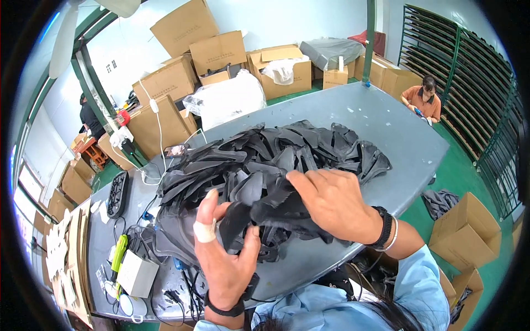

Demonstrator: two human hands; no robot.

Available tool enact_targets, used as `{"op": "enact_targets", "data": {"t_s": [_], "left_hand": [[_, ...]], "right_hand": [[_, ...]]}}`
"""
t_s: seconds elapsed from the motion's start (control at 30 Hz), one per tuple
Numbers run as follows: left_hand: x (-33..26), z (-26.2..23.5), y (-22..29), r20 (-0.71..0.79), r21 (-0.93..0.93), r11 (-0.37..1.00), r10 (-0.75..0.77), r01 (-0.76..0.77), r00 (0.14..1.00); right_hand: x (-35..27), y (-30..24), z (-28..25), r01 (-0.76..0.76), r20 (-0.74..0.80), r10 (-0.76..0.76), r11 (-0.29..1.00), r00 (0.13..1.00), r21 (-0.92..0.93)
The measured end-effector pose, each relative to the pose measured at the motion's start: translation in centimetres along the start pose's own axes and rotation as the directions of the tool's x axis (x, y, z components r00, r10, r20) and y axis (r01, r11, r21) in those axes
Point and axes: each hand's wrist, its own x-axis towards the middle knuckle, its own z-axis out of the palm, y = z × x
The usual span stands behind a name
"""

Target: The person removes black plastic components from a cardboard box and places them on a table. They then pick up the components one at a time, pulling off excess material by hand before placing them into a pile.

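A black curved piece [243, 212] sits in both hands at the near edge of a big heap of black pieces [276, 160] on the grey table [386, 127]. The left hand [223, 259] has its fingers closed on the lower end of the piece, thumb on one side and forefinger, wrapped in a white bandage, on the other. The right hand [337, 204] lies over the upper end of the same piece with its fingers curled down on it, gripping it; a dark band and a pale bangle circle that wrist.

Left of the heap, on the table, lie a long black tray [117, 193], a green-handled tool [119, 252], a small grey box [136, 274] and a tangle of cables [165, 292]. Beyond the heap stands a clear plastic bag [226, 99], and behind it a row of cardboard boxes [221, 52]. To the right of the heap, past the table's far corner, a person in an orange top [422, 99] sits by dark racks [469, 83].
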Motion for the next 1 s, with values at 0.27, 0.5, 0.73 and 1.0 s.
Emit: {"op": "enact_targets", "data": {"t_s": [0.27, 0.5, 0.73, 1.0], "left_hand": [[-0.3, -1.1, 2.0, 0.260, 0.256, 0.916, 0.243, -0.309, 0.935], [1.9, -3.9, -1.5, 0.168, -0.125, 0.930, -0.324, 0.346, 0.931], [3.1, -5.0, -3.7, 0.347, -0.241, 0.863, -0.351, 0.444, 0.870], [4.3, -3.5, -5.0, 0.425, -0.329, 0.781, -0.379, 0.531, 0.822]], "right_hand": [[0.4, -2.3, -1.0, 0.099, 0.037, -0.092, 0.958, 0.995, -0.271], [0.3, -0.5, -0.9, 0.176, -0.142, -0.158, 0.976, 0.977, 0.128], [0.5, 1.0, -2.5, 0.084, 0.012, -0.095, 0.930, 0.995, 0.357], [-1.2, 3.2, -2.6, -0.124, 0.074, 0.102, 0.889, 0.992, 0.441]]}}
